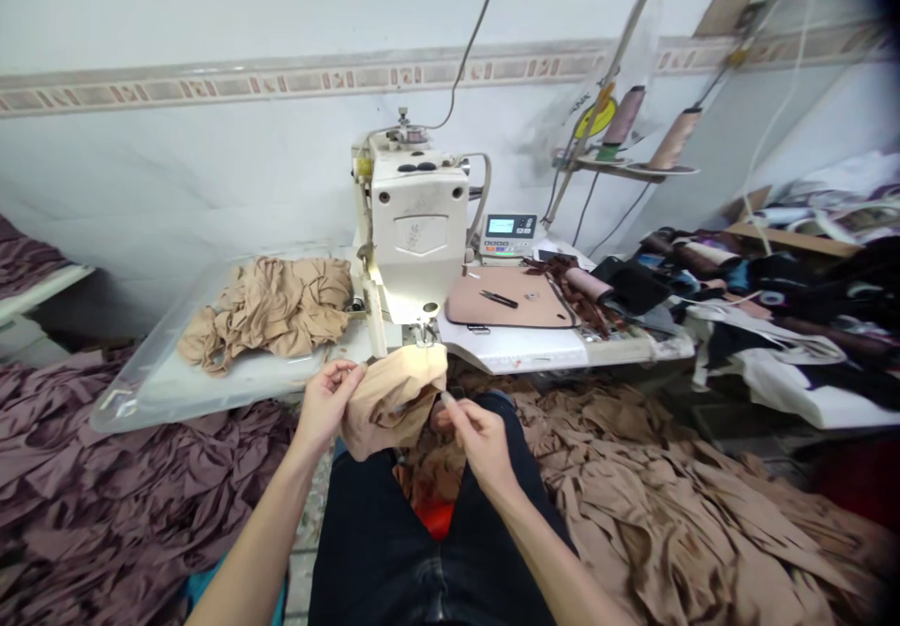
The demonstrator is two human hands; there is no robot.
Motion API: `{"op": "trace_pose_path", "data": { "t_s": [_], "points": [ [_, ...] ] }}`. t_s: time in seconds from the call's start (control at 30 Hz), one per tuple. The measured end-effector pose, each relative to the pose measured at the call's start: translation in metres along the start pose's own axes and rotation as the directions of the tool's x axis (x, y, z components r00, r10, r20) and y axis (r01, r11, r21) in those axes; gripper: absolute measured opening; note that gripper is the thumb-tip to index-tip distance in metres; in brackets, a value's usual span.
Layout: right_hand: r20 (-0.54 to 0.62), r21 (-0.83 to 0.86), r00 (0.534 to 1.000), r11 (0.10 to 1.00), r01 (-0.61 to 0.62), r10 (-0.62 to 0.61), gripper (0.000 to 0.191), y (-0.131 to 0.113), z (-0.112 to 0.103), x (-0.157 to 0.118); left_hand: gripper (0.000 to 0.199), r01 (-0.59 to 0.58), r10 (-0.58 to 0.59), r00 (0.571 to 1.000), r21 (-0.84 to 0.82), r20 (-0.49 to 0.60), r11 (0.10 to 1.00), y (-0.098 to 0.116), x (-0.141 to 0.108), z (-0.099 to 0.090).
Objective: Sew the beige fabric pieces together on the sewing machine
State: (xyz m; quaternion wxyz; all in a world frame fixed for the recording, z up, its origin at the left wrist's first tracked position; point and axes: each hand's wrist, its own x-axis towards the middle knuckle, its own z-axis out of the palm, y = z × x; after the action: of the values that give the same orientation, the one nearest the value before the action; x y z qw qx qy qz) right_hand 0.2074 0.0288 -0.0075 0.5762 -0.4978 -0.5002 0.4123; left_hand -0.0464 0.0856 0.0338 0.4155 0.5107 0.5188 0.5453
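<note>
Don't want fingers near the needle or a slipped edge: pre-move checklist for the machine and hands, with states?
1. Left hand pinching the beige fabric: ok.
2. Right hand gripping the fabric: cannot tell; fingertips are at its right side.
3. Fabric's far edge at the presser foot: ok.
4. Both hands on the near side of the foot, off it: ok.
5. Presser foot lowered: cannot tell, too small.
6. Black snips away from the foot: ok, on the pink pad.
</note>
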Motion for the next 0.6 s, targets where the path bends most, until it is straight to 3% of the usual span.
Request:
{"op": "trace_pose_path", "data": {
  "t_s": [0.13, 0.27, 0.33, 0.4, 0.5, 0.6],
  "points": [
    [0.26, 0.074, 0.965, 0.995, -0.066, 0.044, 0.053, -0.012, 0.024, 0.002, 0.051, 0.114, -0.102, 0.991, -0.136, 0.087, 0.984, 0.005, -0.019, 0.023],
    [0.249, 0.14, 0.968, 0.988, -0.064, 0.028, 0.047, -0.029, 0.029, 0.005, 0.052, 0.18, -0.154, 0.969, -0.124, 0.193, 0.976, -0.007, -0.043, 0.039],
    [0.229, 0.14, 0.972, 0.986, -0.089, 0.055, 0.046, -0.038, 0.02, 0.004, 0.054, 0.192, -0.163, 0.949, -0.084, 0.27, 0.978, -0.013, -0.051, 0.037],
    [0.274, 0.112, 0.957, 0.985, -0.128, 0.093, 0.049, -0.048, 0.006, 0.003, 0.054, 0.173, -0.144, 0.899, -0.033, 0.413, 0.984, -0.015, -0.055, 0.03],
    [0.496, -0.007, 0.862, 0.993, -0.117, 0.106, 0.051, -0.062, -0.019, 0.001, 0.049, 0.061, -0.044, 0.826, -0.013, 0.562, 0.998, -0.011, -0.055, 0.019],
    [0.702, -0.16, 0.704, 0.987, 0.002, 0.112, 0.053, -0.072, -0.034, -0.002, 0.038, -0.026, 0.022, 0.86, 0.001, 0.51, 1.0, -0.004, -0.057, 0.02]
  ]
}}
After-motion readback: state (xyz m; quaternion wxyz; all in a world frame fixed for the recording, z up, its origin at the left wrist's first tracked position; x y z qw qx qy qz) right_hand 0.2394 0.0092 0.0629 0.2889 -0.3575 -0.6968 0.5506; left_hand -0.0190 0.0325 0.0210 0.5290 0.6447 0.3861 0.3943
